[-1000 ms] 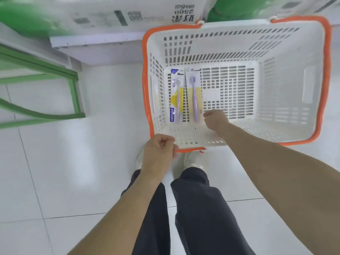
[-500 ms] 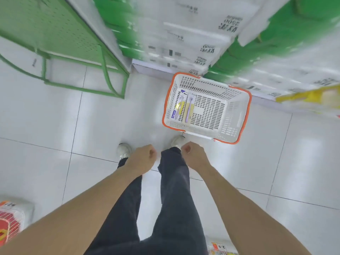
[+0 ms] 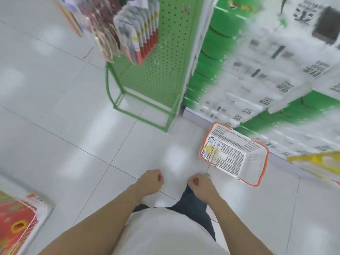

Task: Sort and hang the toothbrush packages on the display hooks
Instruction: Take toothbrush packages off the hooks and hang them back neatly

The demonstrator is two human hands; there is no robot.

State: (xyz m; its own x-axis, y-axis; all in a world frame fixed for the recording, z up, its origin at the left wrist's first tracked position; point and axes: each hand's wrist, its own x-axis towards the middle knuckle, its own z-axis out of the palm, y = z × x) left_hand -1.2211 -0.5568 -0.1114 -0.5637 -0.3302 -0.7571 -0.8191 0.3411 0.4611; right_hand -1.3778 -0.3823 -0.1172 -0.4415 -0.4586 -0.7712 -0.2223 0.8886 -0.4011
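Observation:
Two toothbrush packages (image 3: 211,149) lie side by side in the left end of a white basket with an orange rim (image 3: 261,147) on the floor at right. A green pegboard rack (image 3: 161,70) stands ahead, with several hanging packages (image 3: 139,30) near its top. My left hand (image 3: 150,181) and my right hand (image 3: 201,183) are held in front of my body, both with fingers curled and nothing in them. Both hands are well short of the basket and the rack.
Shelves stacked with green and white boxes (image 3: 266,80) run along the right, blurred. A red and white pack (image 3: 18,223) lies at the lower left, and a yellow item (image 3: 316,161) juts out at the right. White tiled floor (image 3: 64,116) spreads to the left.
I have stood up and drawn back from the basket. My right hand has left the packages inside it and my left hand has let go of the rim. The pegboard rack has come into view.

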